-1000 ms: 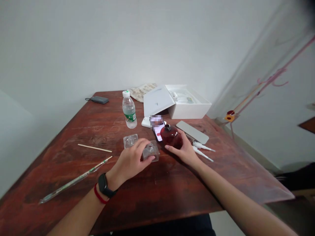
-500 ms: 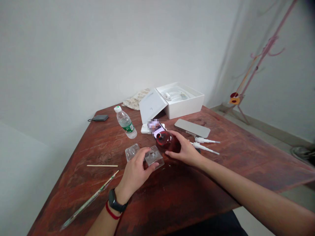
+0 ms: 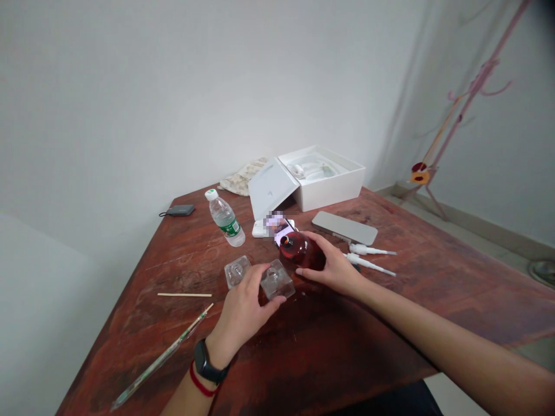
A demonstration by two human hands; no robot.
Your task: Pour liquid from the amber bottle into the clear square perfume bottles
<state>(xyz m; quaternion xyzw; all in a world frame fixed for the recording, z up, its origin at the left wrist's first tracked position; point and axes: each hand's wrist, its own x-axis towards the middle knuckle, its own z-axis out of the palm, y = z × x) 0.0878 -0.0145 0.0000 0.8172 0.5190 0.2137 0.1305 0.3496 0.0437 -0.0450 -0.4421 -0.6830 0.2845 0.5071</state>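
Observation:
My right hand (image 3: 332,263) is wrapped round a dark red-brown bottle (image 3: 297,249) with an uncapped, open mouth. The bottle leans toward the left. Just left of it, my left hand (image 3: 249,300) has its fingers and thumb at opposite edges of a clear plastic container (image 3: 277,280), which is square and has a raised round middle. Beyond the left fingers lies a similar clear container (image 3: 237,271), partly hidden by that hand. White pump heads (image 3: 370,264) with long tips lie behind the right hand.
A water bottle (image 3: 226,219) stands behind the containers. A white box (image 3: 332,196) with a tilted lid is at the back, near a phone (image 3: 281,231) and a silver slab (image 3: 344,227). A stick (image 3: 184,295) and wrapped chopsticks (image 3: 162,358) lie left; a grey power bank (image 3: 180,210) sits farther back.
The whole view has shifted slightly right and down. My left thumb has drawn a little away from the container's top toward its near edge. The right hand keeps its hold on the bottle.

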